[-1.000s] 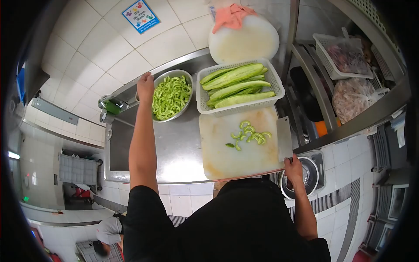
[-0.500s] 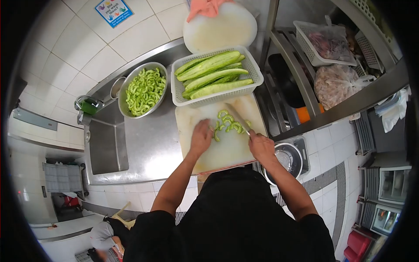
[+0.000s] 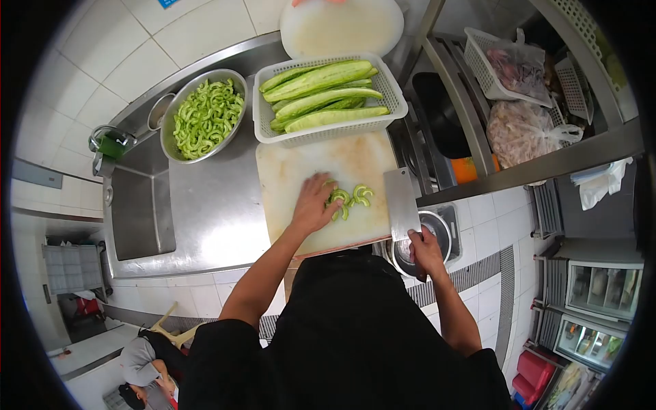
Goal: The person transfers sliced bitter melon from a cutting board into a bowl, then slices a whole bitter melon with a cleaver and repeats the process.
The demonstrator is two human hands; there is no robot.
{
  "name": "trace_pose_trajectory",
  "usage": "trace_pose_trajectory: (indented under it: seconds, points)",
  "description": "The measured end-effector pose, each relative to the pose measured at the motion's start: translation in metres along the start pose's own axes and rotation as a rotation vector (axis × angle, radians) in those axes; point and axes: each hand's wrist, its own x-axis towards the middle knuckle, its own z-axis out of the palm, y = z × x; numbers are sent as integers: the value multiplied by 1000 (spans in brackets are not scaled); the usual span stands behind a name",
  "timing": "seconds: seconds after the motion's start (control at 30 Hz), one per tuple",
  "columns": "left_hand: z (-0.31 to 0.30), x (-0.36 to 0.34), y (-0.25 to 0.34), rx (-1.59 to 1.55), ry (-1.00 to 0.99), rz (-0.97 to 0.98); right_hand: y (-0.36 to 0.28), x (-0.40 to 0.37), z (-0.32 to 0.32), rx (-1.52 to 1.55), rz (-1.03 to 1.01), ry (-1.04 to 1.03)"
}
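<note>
My left hand (image 3: pixel 314 205) lies on the white cutting board (image 3: pixel 294 171), its fingers cupped against a small pile of green gourd slices (image 3: pixel 352 197). My right hand (image 3: pixel 425 251) grips the handle of a cleaver (image 3: pixel 400 203), whose flat blade rests at the board's right edge, apart from the slices. Behind the board a white basket (image 3: pixel 326 130) holds several halved green gourds (image 3: pixel 321 96). A steel bowl (image 3: pixel 169 145) of sliced gourd stands to its left.
A sink (image 3: pixel 140 205) is set into the steel counter at left. A round white board (image 3: pixel 342 24) leans on the tiled wall. Shelves at right carry baskets and a bagged item (image 3: pixel 523 130). A steel pot (image 3: pixel 437 232) sits below the counter. Another person (image 3: pixel 140 365) crouches at lower left.
My left hand left the steel bowl and came to the slices on the board. My right hand swept the cleaver across the board, then drew it back to the right edge.
</note>
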Motion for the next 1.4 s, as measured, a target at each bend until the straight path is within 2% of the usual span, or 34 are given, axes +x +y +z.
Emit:
trace_pose_trajectory:
  seconds: [0.07,0.17,0.43,0.53,0.6,0.73,0.8,0.9,0.97,1.07,1.13,1.23,1.3,1.33,1.4]
  points:
    - [3,-15,1,117,339,-227,5,1,10,-23,-6,-32]
    - [13,-19,13,202,355,-313,-3,2,41,-61,-17,-96]
    - [29,5,42,112,431,-423,-20,9,113,-15,29,-265]
    - [25,3,41,45,537,-397,-30,13,133,-27,51,-312]
    - [24,1,41,-180,611,-382,-34,11,146,-10,47,-340]
    - [14,-6,38,-160,708,-349,-54,2,155,-19,37,-409]
    - [-6,-11,35,-155,824,-279,-79,-4,164,-30,-1,-441]
    - [-68,-10,31,-124,970,-249,-130,-14,188,-77,-107,-439]
    - [-117,0,16,-98,1059,-224,-165,-10,207,-228,-340,-390]
    - [-199,24,-17,-72,1244,-167,-225,-14,225,-254,-378,-396]
    - [-253,38,-41,-102,1244,-198,-241,-13,230,-268,-415,-400]
    - [-314,48,-128,-253,1136,-288,-243,-8,230,-276,-399,-382]
    - [-344,43,-171,-84,792,-656,-220,-13,213,-279,-386,-352]
    - [-342,38,-195,-83,793,-649,-208,-14,201,-272,-347,-353]
    - [-326,30,-234,380,409,-651,-171,-12,174,-275,-302,-344]
